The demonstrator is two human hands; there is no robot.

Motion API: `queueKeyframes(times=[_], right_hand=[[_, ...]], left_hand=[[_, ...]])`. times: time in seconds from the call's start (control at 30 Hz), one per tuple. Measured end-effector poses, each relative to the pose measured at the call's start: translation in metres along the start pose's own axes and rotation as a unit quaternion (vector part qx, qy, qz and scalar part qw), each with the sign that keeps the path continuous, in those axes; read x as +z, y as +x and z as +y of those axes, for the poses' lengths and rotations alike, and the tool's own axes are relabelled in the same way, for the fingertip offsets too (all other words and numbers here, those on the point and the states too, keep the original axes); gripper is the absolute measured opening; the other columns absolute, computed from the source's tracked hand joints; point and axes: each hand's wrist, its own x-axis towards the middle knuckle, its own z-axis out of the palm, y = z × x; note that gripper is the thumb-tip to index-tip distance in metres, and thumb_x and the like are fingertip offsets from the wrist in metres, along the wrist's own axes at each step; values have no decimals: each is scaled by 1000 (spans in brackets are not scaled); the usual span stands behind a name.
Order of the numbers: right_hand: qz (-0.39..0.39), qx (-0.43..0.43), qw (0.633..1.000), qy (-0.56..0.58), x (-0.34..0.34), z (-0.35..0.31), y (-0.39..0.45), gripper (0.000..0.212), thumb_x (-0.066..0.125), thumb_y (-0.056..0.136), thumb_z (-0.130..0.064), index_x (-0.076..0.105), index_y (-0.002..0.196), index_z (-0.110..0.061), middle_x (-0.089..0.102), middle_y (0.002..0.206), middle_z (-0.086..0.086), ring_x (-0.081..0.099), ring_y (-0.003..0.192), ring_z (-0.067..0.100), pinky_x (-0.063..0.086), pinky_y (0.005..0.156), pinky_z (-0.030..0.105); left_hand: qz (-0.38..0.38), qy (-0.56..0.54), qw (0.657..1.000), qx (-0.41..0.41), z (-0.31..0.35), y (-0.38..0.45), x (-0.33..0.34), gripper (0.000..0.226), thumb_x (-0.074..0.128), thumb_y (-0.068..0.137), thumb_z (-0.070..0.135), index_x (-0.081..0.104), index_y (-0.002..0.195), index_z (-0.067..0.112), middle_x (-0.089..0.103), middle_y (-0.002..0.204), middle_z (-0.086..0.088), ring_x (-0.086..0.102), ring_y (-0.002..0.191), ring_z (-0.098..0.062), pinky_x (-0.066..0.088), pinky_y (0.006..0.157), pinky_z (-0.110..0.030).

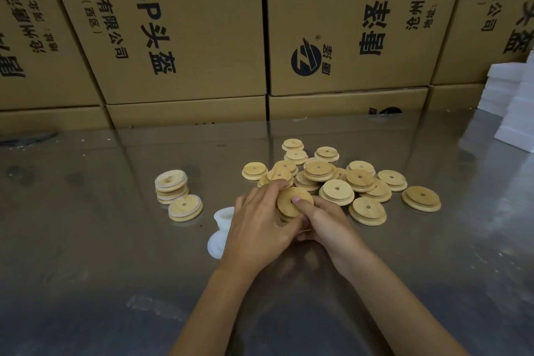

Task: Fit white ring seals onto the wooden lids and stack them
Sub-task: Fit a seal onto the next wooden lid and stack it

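Both hands — left hand (260,220) and right hand (323,220) — grip one tilted wooden lid (293,201); the sealed stack (171,186) lies left of it, nearer the left hand.

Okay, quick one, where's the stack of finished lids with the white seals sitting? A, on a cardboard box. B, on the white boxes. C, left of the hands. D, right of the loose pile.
C: the sealed stack stands on the table left of both hands, apart from the loose pile.
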Motion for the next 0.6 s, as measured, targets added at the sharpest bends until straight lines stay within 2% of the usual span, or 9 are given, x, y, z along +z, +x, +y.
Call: queueKeyframes(times=[0.1, 0.2, 0.27, 0.33, 0.43, 0.6], right_hand=[[11, 21, 999, 43, -1, -2, 0, 15, 60, 98, -23, 69, 100, -12, 72, 78, 5, 67, 69, 19, 52, 58, 26], [24, 52, 995, 86, -3, -5, 1, 12, 61, 98, -22, 66, 99, -12, 74, 81, 9, 68, 69, 24, 52, 61, 29], [24, 59, 993, 99, -4, -6, 2, 10, 61, 98, -20, 64, 99, -10, 73, 87, 13, 67, 65, 23, 53, 56, 27], [24, 63, 993, 97, -3, -6, 2, 10, 61, 98, -20, 63, 99, -10, 72, 87, 14, 66, 63, 22, 53, 54, 26], [20, 62, 993, 94, -3, -6, 2, 12, 61, 98, -20, 64, 100, -9, 73, 86, 15, 66, 63, 22, 53, 56, 26], [23, 62, 993, 96, -4, -5, 3, 13, 62, 97, -22, 64, 101, -9, 74, 76, 11, 66, 64, 21, 54, 59, 28]], left_hand=[[28, 6, 997, -74, -10, 4, -9, 45, 48, 79, 64, 55, 117, 40, 57, 115, 27, 48, 110, -3, 30, 94, -27], [57, 26, 974, -217, -36, 8, -22, 38, 56, 87, 40, 61, 120, 23, 63, 123, 2, 51, 118, -24, 39, 100, -40], [31, 49, 955, -292, -52, 8, -28, 38, 58, 86, 29, 61, 122, 17, 61, 126, -8, 48, 122, -30, 41, 100, -43], [10, 19, 940, -342, -59, 7, -30, 36, 56, 87, 26, 62, 121, 17, 60, 126, -9, 48, 123, -31, 42, 100, -43], [3, -31, 928, -370, -60, 8, -30, 31, 55, 86, 22, 67, 115, 18, 65, 119, -6, 55, 115, -29, 46, 92, -36], [38, -52, 926, -373, -58, 8, -34, 20, 58, 83, 16, 71, 98, 22, 70, 103, -1, 61, 102, -25, 45, 80, -31]])
